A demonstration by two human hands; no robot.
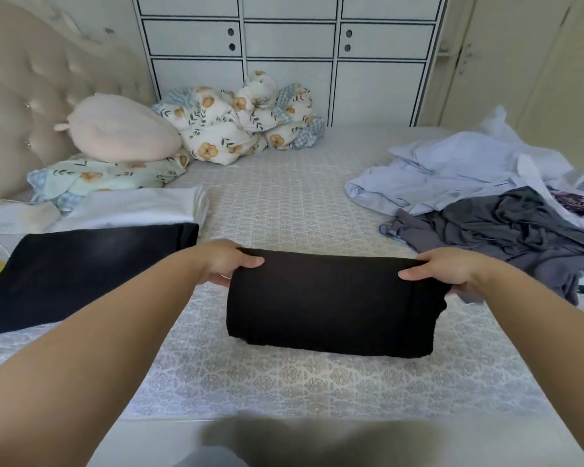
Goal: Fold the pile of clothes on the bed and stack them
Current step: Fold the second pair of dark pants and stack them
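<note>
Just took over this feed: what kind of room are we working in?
Most likely a home bedroom: a bed with a tufted headboard, a bundled floral quilt, and white wardrobe doors behind it.

Plain black on the folded garment (331, 305) up front, and black again on the folded piece (81, 274) at the left, with a white folded one (139, 207) just behind it. The bed sheet (284, 203) shows a pale grey-and-cream ornamental print. Over right, the pile runs light blue (452, 166) above, dark grey (506, 227) below. Far back, a white quilt (236, 123) with orange flowers, green leaves and blue check patches, and a peach-pink cushion (118, 129)
</note>
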